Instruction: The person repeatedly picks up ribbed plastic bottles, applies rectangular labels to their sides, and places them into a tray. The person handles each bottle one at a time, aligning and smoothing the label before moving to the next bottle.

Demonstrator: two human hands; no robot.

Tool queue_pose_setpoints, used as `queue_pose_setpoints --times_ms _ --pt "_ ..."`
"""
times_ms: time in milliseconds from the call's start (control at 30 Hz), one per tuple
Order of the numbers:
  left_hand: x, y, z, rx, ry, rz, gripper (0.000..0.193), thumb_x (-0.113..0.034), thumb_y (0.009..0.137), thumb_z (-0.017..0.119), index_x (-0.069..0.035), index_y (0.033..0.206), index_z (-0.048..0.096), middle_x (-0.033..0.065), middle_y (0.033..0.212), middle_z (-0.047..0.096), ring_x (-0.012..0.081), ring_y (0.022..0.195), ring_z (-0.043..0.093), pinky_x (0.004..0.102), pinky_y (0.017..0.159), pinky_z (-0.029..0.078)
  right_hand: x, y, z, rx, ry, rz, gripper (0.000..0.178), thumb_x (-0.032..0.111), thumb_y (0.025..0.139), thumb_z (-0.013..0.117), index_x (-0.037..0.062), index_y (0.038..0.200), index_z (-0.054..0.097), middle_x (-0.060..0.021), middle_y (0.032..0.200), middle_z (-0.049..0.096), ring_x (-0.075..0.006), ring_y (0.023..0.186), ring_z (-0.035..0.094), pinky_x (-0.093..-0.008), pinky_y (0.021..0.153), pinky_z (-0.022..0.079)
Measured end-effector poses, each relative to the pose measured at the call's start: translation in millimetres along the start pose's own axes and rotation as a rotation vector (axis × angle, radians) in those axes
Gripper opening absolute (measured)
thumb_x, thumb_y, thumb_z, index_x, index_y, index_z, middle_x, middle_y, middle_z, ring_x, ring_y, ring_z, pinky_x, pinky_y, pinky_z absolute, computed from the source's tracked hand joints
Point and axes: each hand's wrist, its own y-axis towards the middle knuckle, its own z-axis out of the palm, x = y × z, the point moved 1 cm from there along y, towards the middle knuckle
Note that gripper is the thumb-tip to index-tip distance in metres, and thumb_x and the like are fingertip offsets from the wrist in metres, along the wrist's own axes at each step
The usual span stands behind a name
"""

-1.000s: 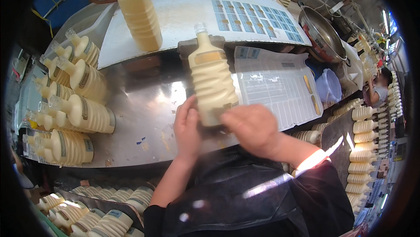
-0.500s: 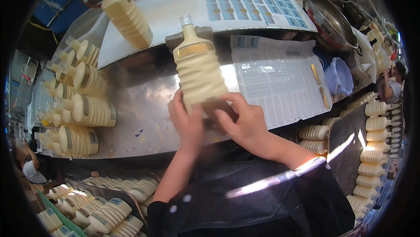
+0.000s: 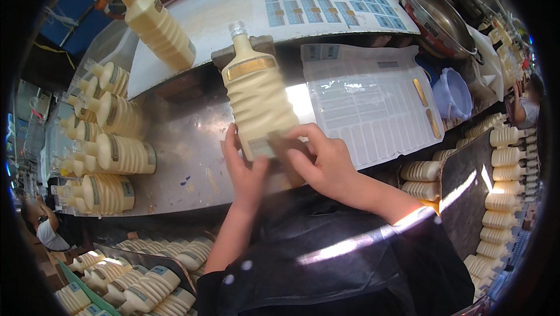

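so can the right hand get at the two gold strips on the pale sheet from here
Probably yes: only the pale sheet seems to lie between the right hand and the gold strips, though that hand appears to hold a blurred brown thing by the bottle.

Worn on a person's head, the left 1 of 2 fisheye cameras looks down, close above both hands (image 3: 326, 164), and forward across a metal worktop (image 3: 181, 129) to the white board (image 3: 201, 21) at its far edge, straight edges bowing toward the rim.
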Motion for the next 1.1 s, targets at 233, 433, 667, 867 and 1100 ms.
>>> queue_pose_setpoints --times_ms 233,433,667,867,1100 --pt "-3.2 6.4 -15.6 0.008 0.384 0.248 0.080 -0.024 0.074 0.086 0.003 0.142 0.053 0.0177 0.123 0.061 0.0335 0.112 0.059 0.0423 0.098 0.047 -42.6 1.1 -7.1 -0.299 0.014 -0.112 0.024 0.005 0.092 0.070 0.0073 0.115 0.067 -0.0083 0.080 0.071 -0.0162 0.067 0.066 -0.0309 0.060 0.050" --pt "-44.3 8.3 7.6 -0.130 0.598 0.474 0.064 -0.010 0.074 0.082 0.002 0.135 0.063 0.0122 0.104 0.065 0.0280 0.095 0.062 0.0389 0.088 0.050 29.8 5.3 1.5 -0.238 -0.397 -0.819 0.023 0.008 0.074 0.069 0.0044 0.097 0.066 -0.0076 0.088 0.067 -0.0223 0.081 0.068 -0.0340 0.069 0.051" --pt "-47.4 9.0 7.7 -0.116 0.588 0.494 0.066 -0.009 0.069 0.084 0.001 0.132 0.066 0.0125 0.103 0.066 0.0288 0.094 0.062 0.0387 0.084 0.051 37.7 13.7 -8.4 -0.130 -0.389 -0.553 0.017 0.015 0.085 0.067 0.0094 0.101 0.066 -0.0080 0.065 0.063 -0.0288 0.056 0.065 -0.0391 0.052 0.049" --pt "-37.4 8.1 2.9 -0.116 0.607 0.455 0.081 -0.019 0.056 0.092 -0.001 0.130 0.065 0.0137 0.106 0.068 0.0330 0.095 0.064 0.0423 0.084 0.051 28.3 9.6 -0.3 -0.086 -0.339 -0.225 0.024 0.018 0.091 0.071 0.0094 0.112 0.064 -0.0127 0.072 0.070 -0.0330 0.063 0.070 -0.0421 0.057 0.054" --pt "-12.9 8.1 -19.7 0.031 0.423 0.281 0.083 -0.016 0.071 0.086 0.001 0.144 0.049 0.0099 0.109 0.060 0.0228 0.097 0.060 0.0352 0.087 0.050 -67.7 2.0 1.7 -0.159 -0.029 0.187 0.027 0.025 0.096 0.064 0.0060 0.115 0.061 -0.0154 0.071 0.069 -0.0300 0.059 0.068 -0.0401 0.058 0.051"
